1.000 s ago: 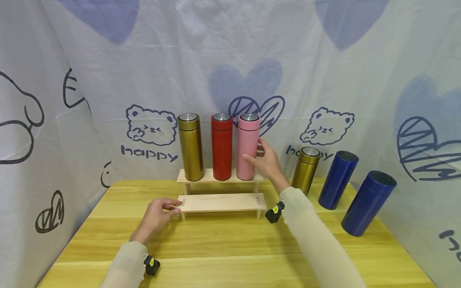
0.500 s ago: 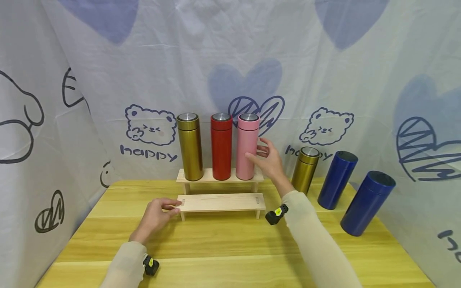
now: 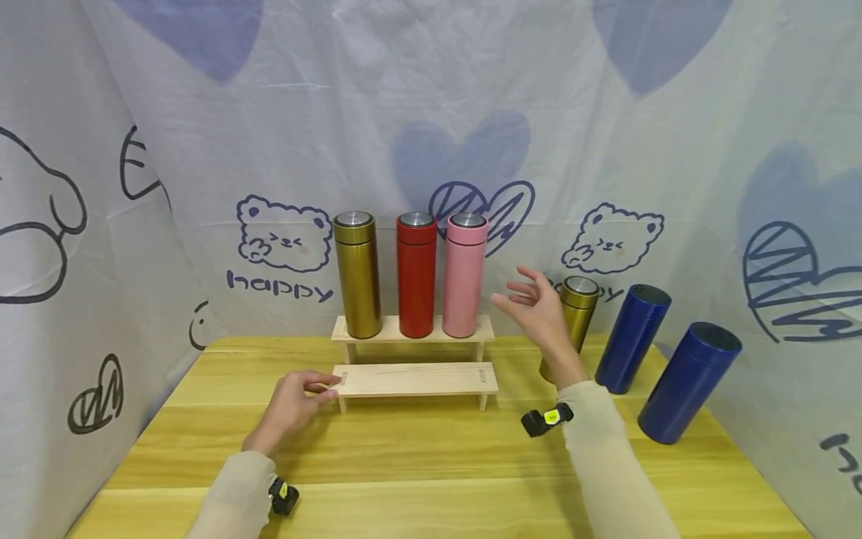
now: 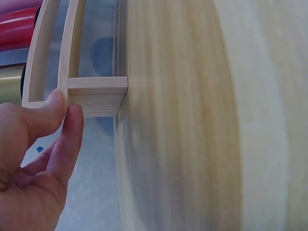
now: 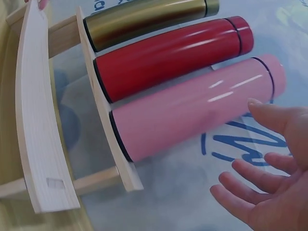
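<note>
Head view: stand (image 3: 415, 379) on wooden table (image 3: 417, 457), patterned cloth (image 3: 323, 135) behind.

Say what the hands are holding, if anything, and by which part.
The left hand pinches the lower wooden shelf by its left end; the right hand holds nothing.

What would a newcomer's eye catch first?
Probably the red bottle, upright between a gold bottle and the pink bottle on the upper shelf. Next, two blue bottles on the table, far right. Then the left hand, pinching the left end of the lower shelf, and the right hand, open and apart from the pink bottle.
</note>
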Motion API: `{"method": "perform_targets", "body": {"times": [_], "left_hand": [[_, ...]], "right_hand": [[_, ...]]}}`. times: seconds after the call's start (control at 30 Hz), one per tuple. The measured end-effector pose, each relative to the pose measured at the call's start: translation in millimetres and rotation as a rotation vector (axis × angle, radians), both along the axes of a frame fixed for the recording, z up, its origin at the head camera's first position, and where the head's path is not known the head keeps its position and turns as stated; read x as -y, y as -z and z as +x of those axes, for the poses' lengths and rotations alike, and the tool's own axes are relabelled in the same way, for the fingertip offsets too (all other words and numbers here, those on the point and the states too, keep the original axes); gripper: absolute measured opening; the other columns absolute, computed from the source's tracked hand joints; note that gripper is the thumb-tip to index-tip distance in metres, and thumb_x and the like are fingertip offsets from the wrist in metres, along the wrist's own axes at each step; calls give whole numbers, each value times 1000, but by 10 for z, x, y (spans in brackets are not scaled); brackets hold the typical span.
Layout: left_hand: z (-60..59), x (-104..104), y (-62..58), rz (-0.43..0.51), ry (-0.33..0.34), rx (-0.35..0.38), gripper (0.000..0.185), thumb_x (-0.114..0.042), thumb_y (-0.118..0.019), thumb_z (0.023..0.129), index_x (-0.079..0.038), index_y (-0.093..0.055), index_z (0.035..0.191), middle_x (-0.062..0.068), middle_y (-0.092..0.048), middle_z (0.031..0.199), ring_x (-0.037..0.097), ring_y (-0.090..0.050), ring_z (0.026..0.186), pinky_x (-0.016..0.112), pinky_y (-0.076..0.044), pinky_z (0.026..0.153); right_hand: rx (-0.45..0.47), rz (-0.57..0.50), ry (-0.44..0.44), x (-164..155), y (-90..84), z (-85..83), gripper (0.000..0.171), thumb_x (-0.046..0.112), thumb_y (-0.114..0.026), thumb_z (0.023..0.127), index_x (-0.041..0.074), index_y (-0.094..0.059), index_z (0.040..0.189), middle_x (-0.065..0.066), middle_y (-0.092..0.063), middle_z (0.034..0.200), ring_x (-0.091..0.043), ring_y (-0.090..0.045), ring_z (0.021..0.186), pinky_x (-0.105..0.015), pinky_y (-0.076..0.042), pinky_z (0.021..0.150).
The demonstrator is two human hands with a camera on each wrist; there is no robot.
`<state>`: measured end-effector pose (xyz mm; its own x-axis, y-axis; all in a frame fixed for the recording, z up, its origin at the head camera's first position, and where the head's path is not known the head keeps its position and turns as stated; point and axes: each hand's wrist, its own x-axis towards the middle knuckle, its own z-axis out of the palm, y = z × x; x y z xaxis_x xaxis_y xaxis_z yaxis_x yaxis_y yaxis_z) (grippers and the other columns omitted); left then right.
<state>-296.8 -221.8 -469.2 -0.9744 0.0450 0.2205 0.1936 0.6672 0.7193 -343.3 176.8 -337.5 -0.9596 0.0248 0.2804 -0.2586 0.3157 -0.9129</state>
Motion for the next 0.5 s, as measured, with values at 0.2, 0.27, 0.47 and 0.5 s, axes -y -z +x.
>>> {"method": "perform_targets", "body": {"times": [0.2, 0.27, 0.47, 0.5], "left_hand": [[-10, -1, 22, 7, 11, -14, 20, -13, -72, 84, -13, -75, 104, 11, -69, 112, 25, -69, 94, 27, -57, 71], [-11, 2, 28, 12, 11, -20, 20, -13, -72, 84, -13, -74, 104, 11, -69, 111, 25, -69, 94, 27, -58, 71], [12, 1, 22, 7, -6, -33, 21, -13, -73, 83, -11, -74, 104, 11, -71, 107, 25, -69, 92, 27, -57, 70], [15, 2, 22, 4, -11, -32, 22, -14, -73, 83, -11, -74, 104, 11, -72, 106, 25, -69, 92, 28, -57, 70]], "right_hand": [[-20, 31, 25, -185, 62, 120, 81, 43, -74, 80, 20, -34, 146, -12, -54, 137, -33, -52, 125, -48, -47, 103], [-29, 39, 30, -243, 91, 146, 80, 44, -73, 80, 22, -34, 146, -11, -54, 137, -33, -52, 125, -48, -47, 102], [-40, 70, 44, -379, 146, 209, 82, 48, -72, 80, 22, -32, 147, -9, -54, 138, -31, -52, 125, -49, -47, 102], [-37, 74, 44, -397, 144, 227, 82, 48, -72, 80, 21, -32, 147, -10, -53, 139, -31, -51, 126, -49, -46, 102]]}}
